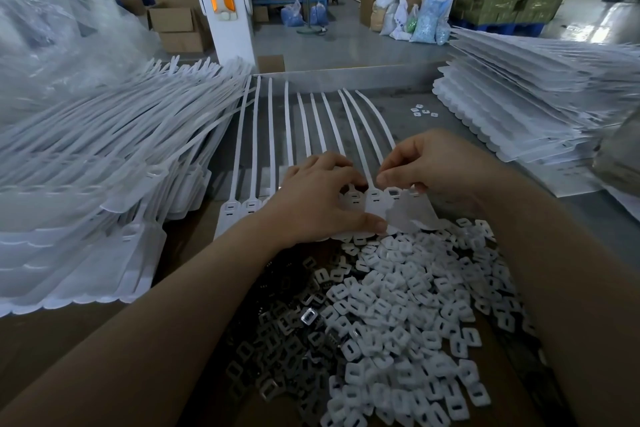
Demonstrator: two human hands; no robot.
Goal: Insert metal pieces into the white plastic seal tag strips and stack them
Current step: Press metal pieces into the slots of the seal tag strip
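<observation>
Right at the middle of the bench, I have a comb-like white plastic seal tag strip (311,135) lying flat, its thin tails fanned away from me and its slotted heads toward me, so each head faces my fingers. My left hand (318,199) presses down on the heads, fingers curled over them, thumb pinning the flag edge to steady it. My right hand (433,166) pinches thumb and forefinger over one head; whether a piece sits between them I cannot tell. Close below lie the dark square metal pieces (277,333) and white square plastic caps (415,305), heaped within easy reach. Finished-looking strips stack at my left (104,149), flat white sheets at my right (536,97).
</observation>
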